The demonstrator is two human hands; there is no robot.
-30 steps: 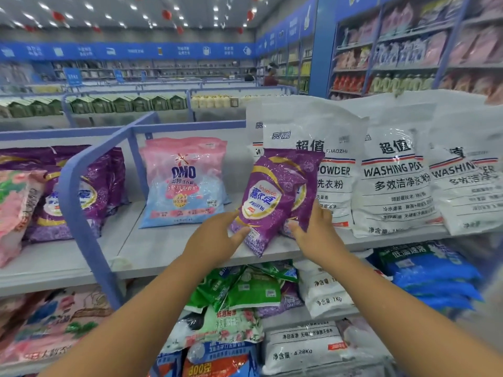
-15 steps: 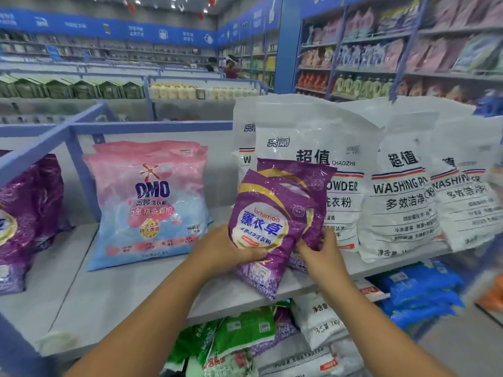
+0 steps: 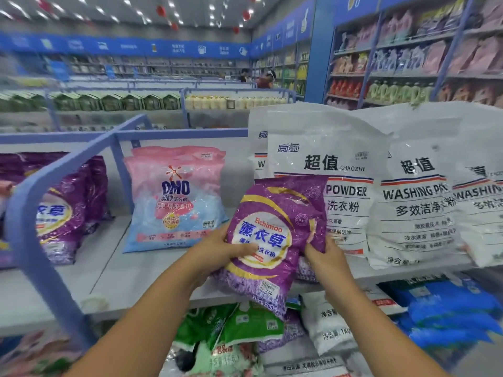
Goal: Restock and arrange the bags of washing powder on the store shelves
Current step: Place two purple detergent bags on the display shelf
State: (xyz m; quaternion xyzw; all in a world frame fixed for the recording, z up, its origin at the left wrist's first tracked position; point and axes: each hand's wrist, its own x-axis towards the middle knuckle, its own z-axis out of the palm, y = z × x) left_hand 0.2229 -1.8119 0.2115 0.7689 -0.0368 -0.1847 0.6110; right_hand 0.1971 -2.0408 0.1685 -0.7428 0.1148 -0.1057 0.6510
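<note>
I hold a purple bag of washing powder (image 3: pixel 275 229) over the front edge of the grey top shelf (image 3: pixel 141 270). My left hand (image 3: pixel 217 251) grips its left side with the thumb across the label. My right hand (image 3: pixel 325 257) clasps the bag's right side, where a second purple bag seems to sit behind the first. The bag leans slightly left, label facing me. Behind it stand large white washing powder bags (image 3: pixel 340 170).
A pink and blue OMO bag (image 3: pixel 174 200) leans on the shelf to the left. A blue divider rail (image 3: pixel 35 224) separates it from more purple bags (image 3: pixel 60 213). Green, white and blue bags (image 3: pixel 446 308) fill the lower shelf. Stocked aisles stand behind.
The purple bag has come lower and nearer to me, turning more upright. My view has moved in closer to the shelf and slightly left.
</note>
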